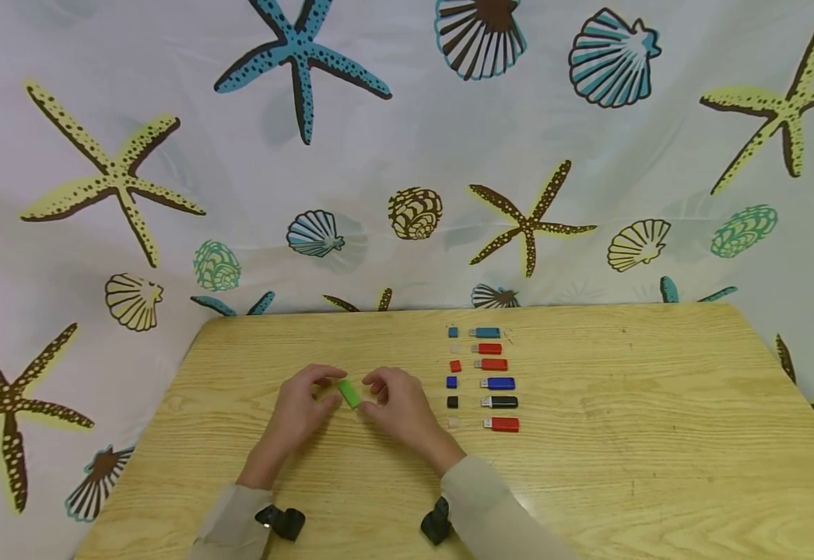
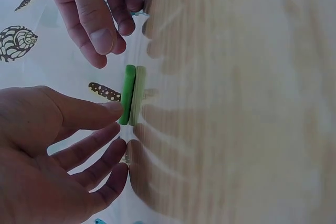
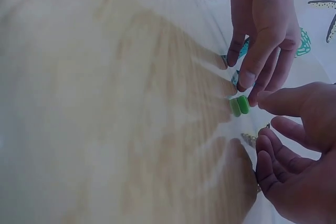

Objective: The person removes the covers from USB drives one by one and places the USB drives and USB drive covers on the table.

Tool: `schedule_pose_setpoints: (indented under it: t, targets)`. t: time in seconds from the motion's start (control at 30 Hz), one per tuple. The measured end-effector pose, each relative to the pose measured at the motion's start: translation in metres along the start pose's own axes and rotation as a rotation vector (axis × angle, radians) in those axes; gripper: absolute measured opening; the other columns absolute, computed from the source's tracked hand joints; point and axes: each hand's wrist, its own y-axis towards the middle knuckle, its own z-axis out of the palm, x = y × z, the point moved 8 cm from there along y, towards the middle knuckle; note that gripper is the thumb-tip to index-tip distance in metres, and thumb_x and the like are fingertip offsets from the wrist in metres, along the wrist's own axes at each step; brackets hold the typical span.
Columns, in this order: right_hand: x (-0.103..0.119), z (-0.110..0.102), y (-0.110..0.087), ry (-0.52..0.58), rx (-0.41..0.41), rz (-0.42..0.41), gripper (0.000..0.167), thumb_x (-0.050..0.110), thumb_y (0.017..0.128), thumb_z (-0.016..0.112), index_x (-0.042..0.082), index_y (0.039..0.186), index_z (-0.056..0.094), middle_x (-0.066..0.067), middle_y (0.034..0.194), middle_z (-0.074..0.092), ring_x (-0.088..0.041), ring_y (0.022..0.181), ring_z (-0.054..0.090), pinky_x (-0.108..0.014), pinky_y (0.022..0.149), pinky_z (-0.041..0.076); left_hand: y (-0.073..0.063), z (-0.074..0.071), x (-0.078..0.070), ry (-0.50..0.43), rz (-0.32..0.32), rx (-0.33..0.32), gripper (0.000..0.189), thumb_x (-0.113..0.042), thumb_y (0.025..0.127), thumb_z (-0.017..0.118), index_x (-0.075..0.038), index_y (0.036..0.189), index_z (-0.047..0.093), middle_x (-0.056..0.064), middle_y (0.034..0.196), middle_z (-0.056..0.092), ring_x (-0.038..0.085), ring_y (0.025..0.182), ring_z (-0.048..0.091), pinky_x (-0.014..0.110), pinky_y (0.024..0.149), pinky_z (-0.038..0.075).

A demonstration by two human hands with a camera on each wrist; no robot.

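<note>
A green USB stick (image 1: 349,393) lies flat on the wooden table between the two hands, with no metal plug showing. The left hand (image 1: 301,400) is at its left side, fingers gently bent. In the left wrist view, the thumb tip of that hand overlaps the near part of the green stick (image 2: 127,88). On the other side, the right hand (image 1: 401,404) hovers close with its thumb near the stick's lower end and nothing between its fingers. The right wrist view shows the green stick (image 3: 243,104) end-on, beside both hands' fingertips.
Right of the hands runs a column of uncapped USB sticks, among them a blue one (image 1: 501,383), a black one (image 1: 503,402) and a red one (image 1: 505,425). Small caps, such as a black cap (image 1: 452,402), line up left of them. A patterned cloth (image 1: 379,155) hangs behind the table.
</note>
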Motion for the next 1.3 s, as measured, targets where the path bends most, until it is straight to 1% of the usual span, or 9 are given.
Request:
schedule_pose_setpoints:
  t: [0.1,0.2,0.37,0.5,0.6,0.8,0.97,1.13,1.3]
  targets:
    - [-0.001,0.003,0.002,0.001,0.006,0.01,0.031,0.009,0.09,0.079,0.0,0.119,0.07,-0.01,0.101,0.066,-0.02,0.086,0.061,-0.024,0.074,0.049,0.003,0.001,0.0,0.024,0.005,0.019,0.034,0.013,0.085,0.074,0.002,0.117,0.072,0.02,0.119,0.069,0.04,0.109,0.064,0.055,0.091,0.053]
    - [-0.001,0.004,0.003,0.001,0.006,0.019,0.031,0.009,0.09,0.079,0.0,0.118,0.07,-0.01,0.1,0.066,-0.018,0.086,0.06,-0.024,0.074,0.05,0.006,0.002,-0.002,0.052,0.018,0.047,0.032,0.014,0.085,0.074,0.001,0.115,0.074,0.019,0.117,0.069,0.039,0.107,0.065,0.055,0.091,0.053]
    - [-0.002,0.007,0.004,-0.018,0.007,0.023,0.03,0.011,0.09,0.08,0.001,0.117,0.07,-0.009,0.1,0.066,-0.016,0.086,0.058,-0.024,0.074,0.049,0.009,0.005,-0.005,0.097,0.038,0.119,0.023,0.012,0.088,0.072,-0.001,0.106,0.077,0.014,0.11,0.068,0.036,0.103,0.065,0.053,0.089,0.054]
    - [-0.003,0.007,0.005,-0.035,0.011,0.023,0.03,0.011,0.09,0.081,0.001,0.116,0.07,-0.009,0.098,0.066,-0.018,0.085,0.059,-0.024,0.073,0.048,0.012,0.007,-0.003,0.113,0.031,0.17,0.018,0.01,0.089,0.071,-0.004,0.1,0.077,0.011,0.106,0.067,0.033,0.1,0.065,0.051,0.088,0.055]
    - [-0.003,0.007,0.006,-0.044,0.017,0.025,0.03,0.011,0.089,0.081,0.001,0.115,0.071,-0.008,0.098,0.065,-0.018,0.084,0.059,-0.024,0.072,0.048,0.013,0.008,-0.002,0.116,0.027,0.193,0.018,0.01,0.089,0.072,-0.005,0.098,0.075,0.01,0.104,0.067,0.031,0.097,0.065,0.05,0.086,0.055]
    - [-0.003,0.007,0.009,-0.057,0.024,0.028,0.024,0.009,0.089,0.081,0.002,0.11,0.073,-0.006,0.097,0.069,-0.015,0.084,0.061,-0.023,0.073,0.05,0.014,0.011,0.001,0.111,0.044,0.207,0.02,0.01,0.087,0.074,-0.007,0.097,0.072,0.009,0.099,0.065,0.027,0.092,0.064,0.046,0.083,0.055]
    - [-0.005,0.009,0.012,-0.042,0.027,0.028,0.017,0.005,0.089,0.08,0.002,0.105,0.074,-0.005,0.093,0.071,-0.014,0.083,0.064,-0.022,0.072,0.051,0.014,0.013,0.002,0.106,0.049,0.212,0.02,0.01,0.087,0.074,-0.007,0.097,0.071,0.008,0.098,0.065,0.024,0.089,0.062,0.044,0.082,0.054]
    - [-0.007,0.01,0.013,-0.029,0.034,0.025,0.011,0.003,0.089,0.079,0.003,0.099,0.075,-0.005,0.089,0.07,-0.01,0.078,0.061,-0.021,0.069,0.051,0.015,0.014,0.002,0.089,0.04,0.219,0.02,0.01,0.087,0.074,-0.007,0.097,0.07,0.006,0.098,0.066,0.023,0.09,0.063,0.044,0.082,0.055]
    - [-0.008,0.009,0.013,-0.023,0.048,0.02,0.009,0.002,0.089,0.077,0.003,0.098,0.075,-0.005,0.088,0.07,-0.007,0.076,0.059,-0.021,0.069,0.05,0.015,0.015,0.002,0.066,0.034,0.23,0.021,0.01,0.087,0.074,-0.008,0.095,0.069,0.003,0.091,0.066,0.019,0.083,0.06,0.039,0.076,0.053]
